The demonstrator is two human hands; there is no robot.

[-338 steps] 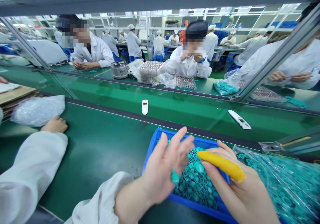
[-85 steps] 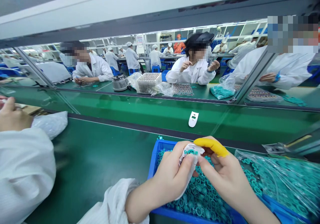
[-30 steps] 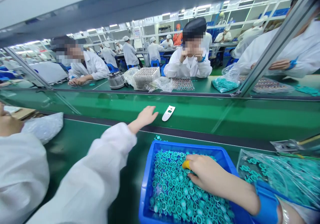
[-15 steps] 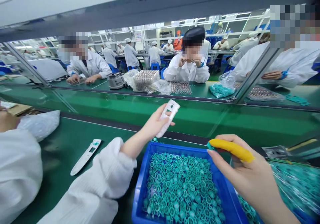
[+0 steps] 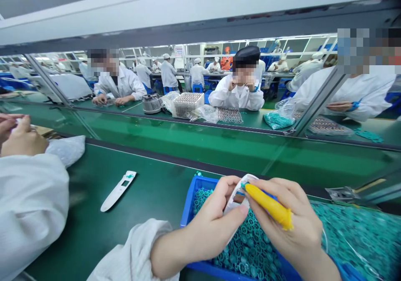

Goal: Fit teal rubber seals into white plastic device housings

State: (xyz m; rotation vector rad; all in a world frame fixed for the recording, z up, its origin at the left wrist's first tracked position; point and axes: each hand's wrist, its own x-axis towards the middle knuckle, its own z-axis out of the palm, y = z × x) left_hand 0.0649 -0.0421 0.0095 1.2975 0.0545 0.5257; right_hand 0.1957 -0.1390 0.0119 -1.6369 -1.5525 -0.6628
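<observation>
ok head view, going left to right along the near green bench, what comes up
a co-worker's hands → white plastic bag → white plastic casing with a small window → blue plastic crate of teal rings → clear plastic bag of teal rings

One blue bin [image 5: 200, 185], two white casings [image 5: 117, 191], one yellow finger cot [image 5: 267, 203].
</observation>
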